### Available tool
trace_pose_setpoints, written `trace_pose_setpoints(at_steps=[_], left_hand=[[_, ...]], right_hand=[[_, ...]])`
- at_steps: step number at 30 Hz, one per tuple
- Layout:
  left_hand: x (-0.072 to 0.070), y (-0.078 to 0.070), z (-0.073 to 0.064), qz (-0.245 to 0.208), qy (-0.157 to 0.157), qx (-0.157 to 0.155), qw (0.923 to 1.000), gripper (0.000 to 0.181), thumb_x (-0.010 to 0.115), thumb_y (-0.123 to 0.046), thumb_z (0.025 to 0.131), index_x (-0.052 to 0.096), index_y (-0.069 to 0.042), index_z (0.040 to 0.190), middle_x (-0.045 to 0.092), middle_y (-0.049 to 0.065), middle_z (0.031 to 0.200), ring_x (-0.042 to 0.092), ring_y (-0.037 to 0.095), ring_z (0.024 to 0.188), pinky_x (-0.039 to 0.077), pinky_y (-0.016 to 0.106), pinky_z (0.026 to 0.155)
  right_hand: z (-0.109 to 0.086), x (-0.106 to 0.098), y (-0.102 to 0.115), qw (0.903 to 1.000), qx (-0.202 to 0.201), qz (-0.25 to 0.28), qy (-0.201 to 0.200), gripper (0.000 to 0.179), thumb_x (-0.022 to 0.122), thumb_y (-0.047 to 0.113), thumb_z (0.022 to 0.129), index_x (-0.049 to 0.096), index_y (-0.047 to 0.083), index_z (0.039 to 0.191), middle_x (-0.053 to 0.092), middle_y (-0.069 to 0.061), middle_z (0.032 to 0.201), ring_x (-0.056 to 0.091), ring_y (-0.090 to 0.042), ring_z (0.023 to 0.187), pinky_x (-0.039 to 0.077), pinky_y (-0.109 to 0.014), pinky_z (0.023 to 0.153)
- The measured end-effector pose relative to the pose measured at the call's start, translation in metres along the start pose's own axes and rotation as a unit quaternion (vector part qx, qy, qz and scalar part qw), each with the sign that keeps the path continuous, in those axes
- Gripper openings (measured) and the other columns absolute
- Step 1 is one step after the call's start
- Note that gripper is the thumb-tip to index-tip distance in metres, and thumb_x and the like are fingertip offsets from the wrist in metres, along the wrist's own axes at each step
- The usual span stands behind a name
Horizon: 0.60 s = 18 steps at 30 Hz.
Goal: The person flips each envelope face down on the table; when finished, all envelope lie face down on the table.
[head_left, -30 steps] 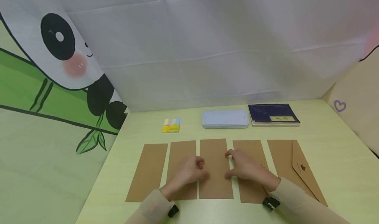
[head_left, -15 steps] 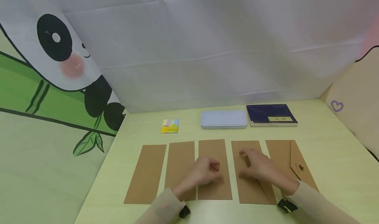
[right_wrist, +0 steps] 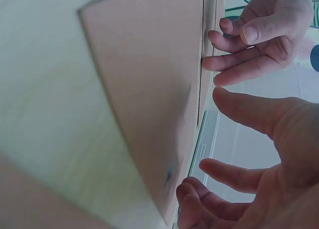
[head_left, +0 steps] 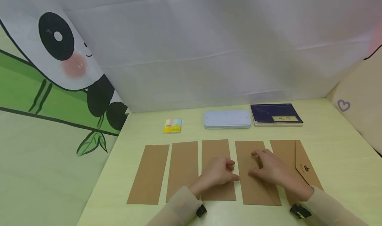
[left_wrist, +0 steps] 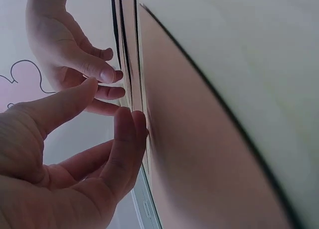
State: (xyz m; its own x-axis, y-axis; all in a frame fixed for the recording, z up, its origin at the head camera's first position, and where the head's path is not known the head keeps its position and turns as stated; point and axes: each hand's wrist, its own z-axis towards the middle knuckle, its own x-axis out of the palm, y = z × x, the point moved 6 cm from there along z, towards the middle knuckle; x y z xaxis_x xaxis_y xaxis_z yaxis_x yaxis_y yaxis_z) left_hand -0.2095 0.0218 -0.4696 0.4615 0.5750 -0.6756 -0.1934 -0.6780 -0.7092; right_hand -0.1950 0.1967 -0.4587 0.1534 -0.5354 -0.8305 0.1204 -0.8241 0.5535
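Observation:
Several brown kraft envelopes lie flat in a row on the table, seen in the head view. My left hand (head_left: 217, 172) is over the middle envelope (head_left: 215, 149), fingers loosely bent and pointing to the gap on its right. Above the envelope to the right of it (head_left: 247, 189) is my right hand (head_left: 271, 169), thumb and fingers spread apart with nothing between them. Its wrist crosses the rightmost envelope (head_left: 283, 149), whose flap bears a small dark crown print. Both wrist views show the fingertips close over the envelopes. Farther left lie the second envelope (head_left: 183, 166) and the leftmost envelope (head_left: 148, 174).
Behind the row stand a pad of sticky notes (head_left: 172, 126), a pale flat tin case (head_left: 227, 119) and a dark blue book (head_left: 276, 114). A white cloth backdrop (head_left: 209, 53) rises at the table's (head_left: 104, 199) back edge.
Both hands have moved to the right, the left from the second and middle envelopes, the right from the gap beside the middle one. The envelopes stay in place.

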Motion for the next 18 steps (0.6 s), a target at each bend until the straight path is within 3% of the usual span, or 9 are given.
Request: trace_pose_setpoints(at_steps=[7, 18], left_hand=[[0.002, -0.007, 0.005, 0.018, 0.003, -0.005, 0.9998, 0.051, 0.086, -0.026, 0.069, 0.070, -0.006, 0.113, 0.067, -0.005, 0.091, 0.055, 0.002, 0.073, 0.045, 0.019, 0.069], [0.008, -0.010, 0.010, -0.025, 0.018, 0.003, 0.9995, 0.055, 0.086, -0.017, 0.070, 0.066, -0.001, 0.118, 0.070, 0.001, 0.098, 0.059, -0.003, 0.063, 0.046, 0.018, 0.068]], right_hand=[[-0.002, -0.006, -0.012, 0.9995, -0.008, -0.023, -0.023, 0.069, 0.085, 0.035, 0.069, 0.057, -0.001, 0.121, 0.056, -0.017, 0.101, 0.053, -0.030, 0.086, 0.045, -0.045, 0.071], [-0.005, -0.010, -0.024, 0.9998, 0.016, 0.005, 0.007, 0.079, 0.086, 0.034, 0.067, 0.053, -0.008, 0.125, 0.057, -0.027, 0.111, 0.054, -0.040, 0.100, 0.044, -0.054, 0.081]])
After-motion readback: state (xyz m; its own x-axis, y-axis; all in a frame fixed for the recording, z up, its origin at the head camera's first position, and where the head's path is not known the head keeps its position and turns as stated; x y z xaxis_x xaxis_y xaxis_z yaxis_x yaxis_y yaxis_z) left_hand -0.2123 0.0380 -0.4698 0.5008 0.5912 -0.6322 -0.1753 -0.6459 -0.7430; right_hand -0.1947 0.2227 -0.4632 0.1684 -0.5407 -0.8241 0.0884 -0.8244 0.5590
